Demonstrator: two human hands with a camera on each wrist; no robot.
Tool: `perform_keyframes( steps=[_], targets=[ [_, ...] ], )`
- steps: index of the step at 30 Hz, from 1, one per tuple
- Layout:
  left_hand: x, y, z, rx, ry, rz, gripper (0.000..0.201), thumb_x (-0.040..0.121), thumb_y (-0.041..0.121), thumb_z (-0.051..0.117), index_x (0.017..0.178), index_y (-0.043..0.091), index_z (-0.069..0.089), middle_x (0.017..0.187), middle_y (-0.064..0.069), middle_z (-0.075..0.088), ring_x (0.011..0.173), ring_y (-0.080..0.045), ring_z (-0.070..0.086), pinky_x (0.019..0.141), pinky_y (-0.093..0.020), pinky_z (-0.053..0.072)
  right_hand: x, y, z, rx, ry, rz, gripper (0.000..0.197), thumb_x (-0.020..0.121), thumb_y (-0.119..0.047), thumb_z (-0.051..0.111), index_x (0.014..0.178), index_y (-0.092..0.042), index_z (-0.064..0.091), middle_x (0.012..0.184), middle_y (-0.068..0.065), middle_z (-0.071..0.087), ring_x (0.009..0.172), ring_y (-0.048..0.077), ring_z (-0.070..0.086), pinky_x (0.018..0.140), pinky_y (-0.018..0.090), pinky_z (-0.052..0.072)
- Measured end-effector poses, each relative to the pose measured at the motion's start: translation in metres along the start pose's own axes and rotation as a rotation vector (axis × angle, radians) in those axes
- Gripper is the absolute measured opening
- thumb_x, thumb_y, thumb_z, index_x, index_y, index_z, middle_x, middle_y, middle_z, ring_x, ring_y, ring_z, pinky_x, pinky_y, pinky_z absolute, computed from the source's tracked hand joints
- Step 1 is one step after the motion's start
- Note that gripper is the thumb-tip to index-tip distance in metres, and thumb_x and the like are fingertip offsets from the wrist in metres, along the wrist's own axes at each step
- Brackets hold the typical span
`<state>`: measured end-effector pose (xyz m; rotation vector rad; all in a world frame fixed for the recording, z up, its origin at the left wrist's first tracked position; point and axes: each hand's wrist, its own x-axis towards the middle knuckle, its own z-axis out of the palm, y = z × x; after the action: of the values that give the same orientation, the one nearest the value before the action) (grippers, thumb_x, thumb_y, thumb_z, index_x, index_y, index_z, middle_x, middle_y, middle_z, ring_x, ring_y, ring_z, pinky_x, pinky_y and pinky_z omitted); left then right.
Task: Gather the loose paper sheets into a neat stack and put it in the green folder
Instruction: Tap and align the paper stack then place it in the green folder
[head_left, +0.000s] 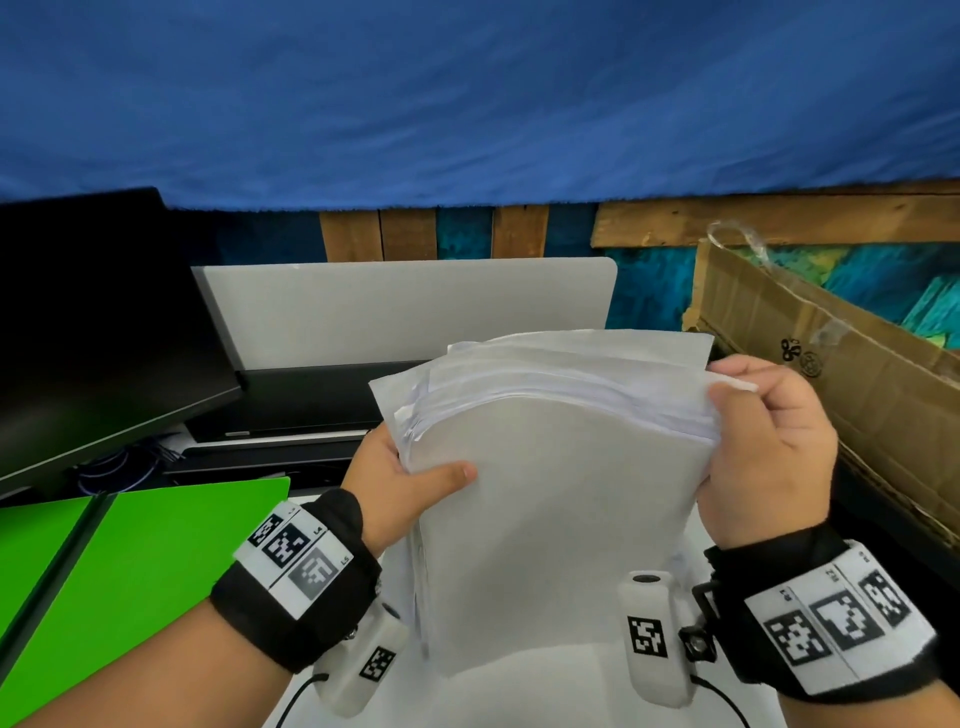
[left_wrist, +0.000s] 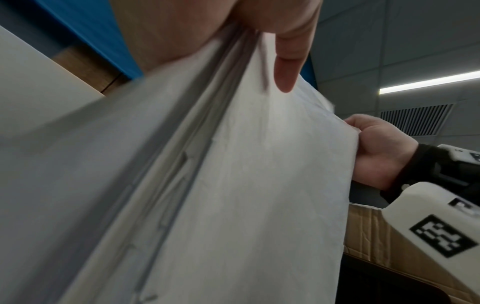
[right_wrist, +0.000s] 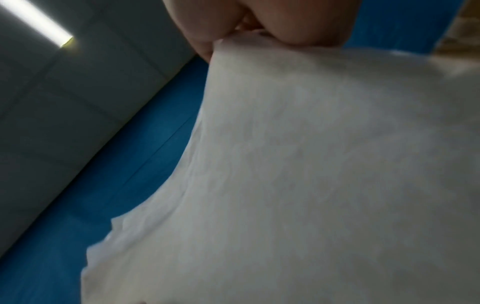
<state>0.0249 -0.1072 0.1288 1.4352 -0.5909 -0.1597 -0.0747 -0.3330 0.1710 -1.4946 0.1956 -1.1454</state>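
A thick stack of white paper sheets (head_left: 556, 499) stands upright on its lower edge over the white table, its top edges uneven and fanned. My left hand (head_left: 410, 483) grips the stack's left side, thumb across the front sheet. My right hand (head_left: 769, 447) grips the upper right corner, fingers curled over the top edge. The left wrist view shows the sheets (left_wrist: 259, 185) from below, with my left hand (left_wrist: 259, 41) at the top and my right hand (left_wrist: 381, 150) on the far edge. In the right wrist view my right hand (right_wrist: 259, 26) pinches the paper (right_wrist: 311, 185). The green folder (head_left: 140, 566) lies open at the left.
A black monitor (head_left: 104, 332) stands at the back left and a white panel (head_left: 405, 312) behind the stack. A cardboard box (head_left: 831, 384) leans at the right. Cables (head_left: 119, 467) lie under the monitor. The white table (head_left: 519, 691) shows in front of the stack.
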Motion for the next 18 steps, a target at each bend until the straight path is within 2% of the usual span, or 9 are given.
perform_keyframes(
  steps=[3,6,8,10,12,15,16,17,18],
  targets=[
    [0.001,0.000,0.001,-0.020,0.002,-0.009,0.047,0.050,0.030,0.075,0.096,0.034,0.066,0.093,0.014,0.075,0.091,-0.006,0.069,0.070,-0.015,0.053,0.000,-0.003,0.001,0.072,0.006,0.019,0.013,0.065,-0.025,0.054,0.070,-0.035,0.060,0.091,-0.005,0.059,0.090,0.018,0.055,0.087,0.048,0.046],
    [0.002,0.000,0.002,-0.007,0.003,-0.019,0.043,0.049,0.031,0.075,0.091,0.035,0.068,0.091,0.013,0.075,0.089,-0.007,0.070,0.070,-0.015,0.053,-0.001,-0.008,0.003,0.023,-0.189,-0.066,0.023,0.071,-0.036,0.066,0.092,-0.039,0.057,0.103,0.000,0.056,0.094,0.011,0.059,0.088,0.038,0.050],
    [0.003,0.001,0.002,-0.014,-0.003,-0.026,0.043,0.048,0.028,0.077,0.090,0.033,0.069,0.089,0.012,0.076,0.087,-0.007,0.070,0.069,-0.016,0.053,0.002,-0.006,0.003,-0.052,-0.188,-0.062,0.014,0.072,-0.044,0.067,0.085,-0.040,0.062,0.103,0.007,0.058,0.098,0.023,0.060,0.090,0.049,0.051],
    [0.003,0.001,0.003,-0.025,-0.003,-0.034,0.042,0.051,0.019,0.078,0.090,0.030,0.068,0.086,0.012,0.076,0.083,-0.006,0.070,0.067,-0.015,0.053,0.006,-0.001,0.003,-0.038,-0.070,0.004,0.005,0.070,-0.031,0.064,0.069,-0.036,0.063,0.090,-0.001,0.060,0.093,0.028,0.057,0.090,0.057,0.047],
    [0.004,0.001,0.005,-0.026,0.004,-0.047,0.039,0.057,0.009,0.074,0.090,0.030,0.067,0.083,0.014,0.076,0.080,-0.003,0.070,0.066,-0.015,0.053,0.008,0.000,0.004,0.044,0.023,0.112,0.015,0.069,-0.019,0.059,0.057,-0.028,0.059,0.074,-0.015,0.060,0.084,0.022,0.055,0.086,0.052,0.047],
    [0.006,0.000,0.008,-0.003,0.008,-0.062,0.037,0.073,0.001,0.071,0.095,0.030,0.065,0.085,0.014,0.075,0.084,-0.004,0.070,0.071,-0.017,0.055,0.011,-0.002,0.003,0.071,-0.001,0.197,0.031,0.078,-0.006,0.058,0.053,-0.024,0.055,0.066,-0.017,0.061,0.074,0.015,0.054,0.074,0.040,0.045],
    [0.007,-0.001,0.008,0.009,0.022,-0.063,0.034,0.078,0.001,0.068,0.095,0.030,0.065,0.084,0.015,0.075,0.085,-0.004,0.070,0.071,-0.017,0.055,0.011,-0.002,0.000,0.118,-0.059,0.228,0.027,0.081,-0.010,0.060,0.058,-0.025,0.058,0.071,-0.015,0.063,0.076,0.016,0.056,0.074,0.038,0.046],
    [0.008,-0.001,0.008,0.019,0.043,-0.063,0.031,0.080,0.002,0.065,0.094,0.030,0.065,0.083,0.015,0.075,0.083,-0.004,0.070,0.070,-0.017,0.055,0.014,0.001,-0.003,0.178,-0.152,0.252,0.011,0.079,-0.022,0.066,0.069,-0.027,0.062,0.083,-0.011,0.065,0.084,0.019,0.060,0.077,0.038,0.049],
    [0.009,-0.001,0.008,0.021,0.069,-0.061,0.029,0.081,0.003,0.064,0.091,0.030,0.066,0.080,0.016,0.075,0.080,-0.003,0.070,0.067,-0.016,0.055,0.017,0.003,-0.008,0.190,-0.231,0.286,0.020,0.068,-0.037,0.074,0.084,-0.031,0.063,0.097,-0.006,0.065,0.096,0.021,0.062,0.082,0.037,0.052]
  ],
)
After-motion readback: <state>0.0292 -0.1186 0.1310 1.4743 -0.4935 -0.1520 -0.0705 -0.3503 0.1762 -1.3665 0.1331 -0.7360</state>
